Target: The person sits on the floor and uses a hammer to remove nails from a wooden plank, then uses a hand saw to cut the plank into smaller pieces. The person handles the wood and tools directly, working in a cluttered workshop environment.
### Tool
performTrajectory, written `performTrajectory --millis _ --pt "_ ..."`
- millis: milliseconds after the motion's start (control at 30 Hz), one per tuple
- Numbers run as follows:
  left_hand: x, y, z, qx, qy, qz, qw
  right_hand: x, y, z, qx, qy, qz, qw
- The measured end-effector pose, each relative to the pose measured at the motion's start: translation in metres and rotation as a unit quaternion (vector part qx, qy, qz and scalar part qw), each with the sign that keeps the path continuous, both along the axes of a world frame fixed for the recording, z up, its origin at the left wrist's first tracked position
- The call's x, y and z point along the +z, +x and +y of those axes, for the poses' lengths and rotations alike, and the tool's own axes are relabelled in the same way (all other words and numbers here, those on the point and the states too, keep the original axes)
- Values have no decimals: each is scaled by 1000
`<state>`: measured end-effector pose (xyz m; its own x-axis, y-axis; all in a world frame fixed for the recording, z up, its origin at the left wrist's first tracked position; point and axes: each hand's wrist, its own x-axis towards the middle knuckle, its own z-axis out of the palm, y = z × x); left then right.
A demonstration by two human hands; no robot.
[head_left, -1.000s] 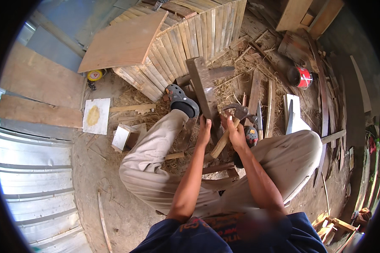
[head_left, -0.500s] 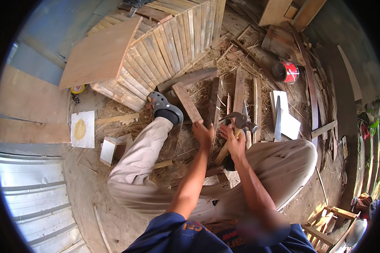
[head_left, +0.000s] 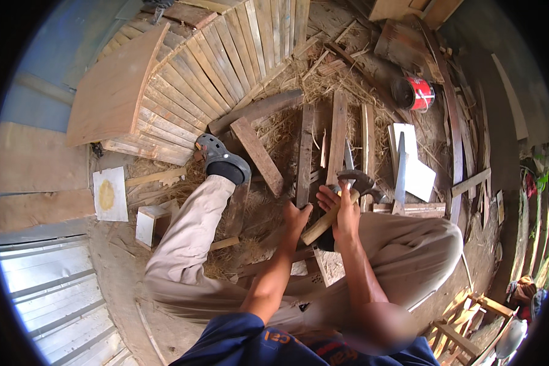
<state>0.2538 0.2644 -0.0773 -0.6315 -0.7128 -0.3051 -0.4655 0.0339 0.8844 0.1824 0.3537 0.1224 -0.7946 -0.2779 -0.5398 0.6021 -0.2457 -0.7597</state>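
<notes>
My right hand (head_left: 346, 210) is closed on a hammer (head_left: 321, 226); its dark head sticks up past my fingers and its wooden handle points down toward my lap. My left hand (head_left: 296, 218) closes on the near end of a dark wooden strip (head_left: 305, 152) that runs away from me. A shorter brown board (head_left: 257, 155) lies slanted to the left of that strip, untouched. On the right, another long plank (head_left: 337, 131) reaches close to the hammer head. A handsaw (head_left: 401, 168) rests over a white panel (head_left: 418, 168) beyond my right knee.
A curved slatted wooden structure (head_left: 207, 73) with a flat board (head_left: 113, 91) leaning on it stands at the far left. A red can (head_left: 419, 94) lies at the far right. Straw and wood scraps cover the ground. A small wooden frame (head_left: 460, 335) is at the lower right.
My left hand has let go of the slanted board and moved nearer to me, onto the dark strip's end. The hammer has turned slightly in my right hand. The view has shifted.
</notes>
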Motion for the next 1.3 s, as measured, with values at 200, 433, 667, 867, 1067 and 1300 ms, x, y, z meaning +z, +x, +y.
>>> performTrajectory --millis 200,433,667,867,1067,1300 --pt "-12 -18 -1 82 -40 59 994 6 7 -4 42 1 13 999" --pt "-13 -38 -24 19 27 -16 999 7 10 -10 68 48 26 996" --pt "21 -29 -24 -88 5 -212 973 12 12 -10 71 81 -24 994" --pt "14 5 -18 -68 14 -85 994 18 13 -12 44 161 -31 985" --pt "-2 41 -77 -31 -28 -51 998 53 18 -16 94 126 -17 987" --pt "14 56 -165 165 92 79 979 138 3 -11 294 234 135 917"
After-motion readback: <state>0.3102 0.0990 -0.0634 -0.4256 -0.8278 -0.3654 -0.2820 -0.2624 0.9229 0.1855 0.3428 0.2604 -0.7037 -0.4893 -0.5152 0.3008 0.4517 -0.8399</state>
